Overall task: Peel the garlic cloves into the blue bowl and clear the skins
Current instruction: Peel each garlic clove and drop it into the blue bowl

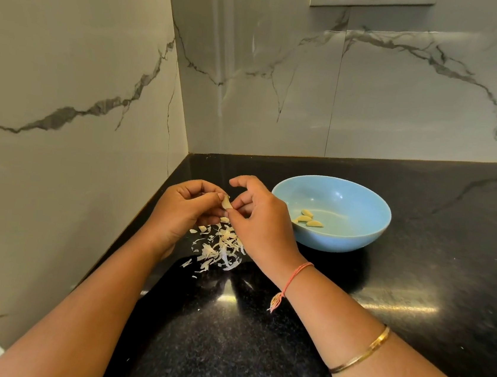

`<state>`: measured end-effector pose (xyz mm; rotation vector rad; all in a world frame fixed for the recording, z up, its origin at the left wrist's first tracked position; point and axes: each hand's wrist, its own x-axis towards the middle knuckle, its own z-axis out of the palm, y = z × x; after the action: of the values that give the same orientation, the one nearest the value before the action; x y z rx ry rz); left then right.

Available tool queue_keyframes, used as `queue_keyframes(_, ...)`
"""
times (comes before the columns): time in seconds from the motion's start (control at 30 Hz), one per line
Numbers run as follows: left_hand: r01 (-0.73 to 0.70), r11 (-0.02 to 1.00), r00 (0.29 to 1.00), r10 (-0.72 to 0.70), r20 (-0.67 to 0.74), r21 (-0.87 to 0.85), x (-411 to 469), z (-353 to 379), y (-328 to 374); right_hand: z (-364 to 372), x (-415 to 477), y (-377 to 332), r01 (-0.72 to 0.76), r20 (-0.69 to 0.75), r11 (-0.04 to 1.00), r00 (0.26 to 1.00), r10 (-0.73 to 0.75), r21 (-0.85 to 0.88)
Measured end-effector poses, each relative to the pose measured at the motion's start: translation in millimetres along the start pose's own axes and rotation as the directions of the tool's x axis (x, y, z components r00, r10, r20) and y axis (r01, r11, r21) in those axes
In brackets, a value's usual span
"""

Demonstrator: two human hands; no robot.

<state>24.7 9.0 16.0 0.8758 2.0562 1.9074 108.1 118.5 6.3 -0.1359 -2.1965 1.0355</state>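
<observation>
head view: left hand [188, 204] and right hand [258, 217] both pinch one garlic clove [226, 202], its long axis roughly upright. the blue bowl [357, 231] lies to the right, nearer the right hand.

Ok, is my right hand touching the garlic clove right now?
Touching. The head view shows the right hand pinching the garlic clove at its fingertips, while the left hand holds its other side.

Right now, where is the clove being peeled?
Head view: the clove is pinched between left hand and right hand, above the skins, left of the blue bowl.
</observation>
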Motion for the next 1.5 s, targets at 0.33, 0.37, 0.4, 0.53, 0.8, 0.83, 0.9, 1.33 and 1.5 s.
queue_keyframes(0.33,-0.054,0.992,0.998,0.058,-0.031,0.114,1.8,1.3,-3.0,0.8,0.9,2.2,-0.012,0.003,1.0,1.0,0.012,0.003)
queue_keyframes(0.37,-0.036,0.996,0.999,0.039,-0.029,0.083,1.9,1.6,-2.9,1.0,1.4,2.5,-0.015,0.0,1.0,1.0,0.015,0.016)
queue_keyframes(0.4,-0.013,0.999,1.0,0.014,-0.027,0.044,2.0,2.0,-2.5,1.7,1.8,2.9,-0.018,-0.002,0.999,1.0,0.018,0.031)
queue_keyframes(0.53,0.112,0.988,0.994,-0.113,-0.005,-0.105,1.2,4.9,-1.2,3.9,4.6,6.3,-0.033,-0.025,0.997,0.999,0.035,0.076)
queue_keyframes(0.8,0.146,0.986,0.984,-0.154,-0.085,-0.085,2.9,3.1,-3.5,5.5,5.7,6.9,-0.029,-0.062,0.994,0.997,0.035,0.102)
queue_keyframes(0.83,0.127,0.987,0.988,-0.136,-0.08,-0.103,2.8,1.7,-2.7,5.6,5.6,7.0,-0.028,-0.067,0.995,0.997,0.035,0.101)
queue_keyframes(0.9,0.097,0.986,0.993,-0.105,-0.054,-0.133,2.0,-0.6,-0.9,5.3,5.6,7.2,-0.03,-0.076,0.995,0.996,0.037,0.09)
queue_keyframes(1.33,0.062,0.994,0.998,-0.063,-0.011,-0.094,2.7,3.3,-4.7,6.6,3.8,8.4,0.02,-0.069,0.999,0.997,-0.022,-0.029)
queue_keyframes(1.5,0.041,0.999,0.999,-0.041,0.003,-0.012,3.5,5.2,-8.2,5.9,3.9,7.5,0.007,-0.094,1.0,0.996,-0.008,-0.01)
